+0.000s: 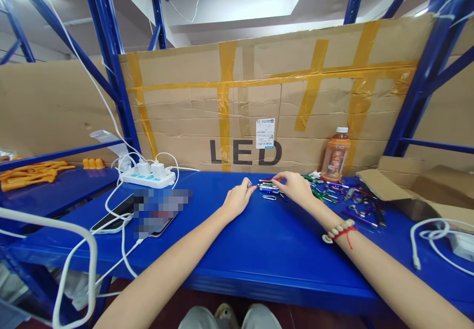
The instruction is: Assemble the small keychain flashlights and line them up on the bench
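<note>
Cardboard [185, 136] fills the upper middle of the frame, crossed by yellow tape and printed with "LED". Below it my blue table [229, 250] spreads across the middle and lower part. An open box [425, 183] stands at the right edge. Left of it, right of centre, lies a loose pile [357, 203] of small coloured and silvery metal pieces. On the left, a white power strip [148, 177] holds plugs, with white cables running off it, and a phone [114, 218] lies below it. A bottle [336, 156] of orange drink stands upright behind the pile, against the cardboard.

My right hand [295, 186] is just right of centre, its thumb and fingertips close together at the row's right end; I cannot tell if they grip a piece. My left hand [239, 199] is near the centre, thumb and forefinger nearly meeting; whether something is pinched there is too small to tell. A beaded bracelet [338, 230] circles my right wrist. Between my hands lies the row [267, 187] of slim coloured pieces, and just below it one silvery clip [269, 197].
</note>
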`<move>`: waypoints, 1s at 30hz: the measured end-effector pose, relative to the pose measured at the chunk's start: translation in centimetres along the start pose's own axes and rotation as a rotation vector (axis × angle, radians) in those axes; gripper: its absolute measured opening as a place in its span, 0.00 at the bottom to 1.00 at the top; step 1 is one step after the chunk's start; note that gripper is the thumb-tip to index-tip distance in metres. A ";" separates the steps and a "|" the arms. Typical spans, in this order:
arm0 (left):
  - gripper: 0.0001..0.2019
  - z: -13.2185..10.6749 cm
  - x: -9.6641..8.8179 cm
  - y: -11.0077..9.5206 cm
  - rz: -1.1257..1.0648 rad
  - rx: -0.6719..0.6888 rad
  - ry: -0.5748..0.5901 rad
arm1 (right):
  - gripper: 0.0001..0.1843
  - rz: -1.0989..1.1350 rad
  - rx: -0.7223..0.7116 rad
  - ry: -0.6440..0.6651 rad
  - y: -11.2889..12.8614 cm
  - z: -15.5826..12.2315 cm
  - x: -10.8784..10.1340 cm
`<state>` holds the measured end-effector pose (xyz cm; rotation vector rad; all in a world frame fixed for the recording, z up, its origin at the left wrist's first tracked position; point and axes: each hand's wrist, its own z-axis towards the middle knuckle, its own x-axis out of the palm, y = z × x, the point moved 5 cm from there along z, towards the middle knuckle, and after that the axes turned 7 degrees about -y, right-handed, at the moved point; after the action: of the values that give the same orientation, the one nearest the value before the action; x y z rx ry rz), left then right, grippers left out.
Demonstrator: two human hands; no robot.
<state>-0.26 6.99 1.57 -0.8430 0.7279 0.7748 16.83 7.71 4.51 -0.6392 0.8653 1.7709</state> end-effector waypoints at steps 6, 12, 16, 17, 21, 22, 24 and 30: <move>0.12 -0.1 -0.2 0.2 0.012 -0.052 -0.028 | 0.21 0.082 -0.299 0.107 2.1 -1.3 3.0; 0.12 -0.2 -0.2 0.1 0.031 -0.047 -0.023 | 0.32 0.010 -0.359 0.280 2.7 -2.2 5.1; 0.12 -0.2 -0.1 0.2 0.043 -0.069 -0.026 | 0.32 -0.021 -0.402 0.294 2.7 -2.1 5.6; 0.12 -0.1 -0.1 0.2 0.044 -0.072 -0.028 | 0.31 -0.025 -0.420 0.287 2.7 -2.1 5.7; 0.12 -0.1 0.0 0.3 0.043 -0.074 -0.037 | 0.30 0.003 -0.494 0.239 3.1 -2.1 5.3; 0.12 -0.1 0.0 0.3 0.044 -0.074 -0.039 | 0.29 0.017 -0.513 0.230 3.2 -2.1 5.2; 0.12 -0.1 0.0 0.3 0.046 -0.074 -0.042 | 0.27 0.045 -0.547 0.220 3.6 -2.3 4.8; 0.11 -0.1 -0.4 0.4 0.054 -0.107 -0.072 | 0.21 0.171 -0.596 0.194 5.0 -3.0 4.0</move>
<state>-0.77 6.96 1.69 -0.8899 0.6514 0.8941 10.87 6.43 0.90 -1.1645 0.5184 2.1651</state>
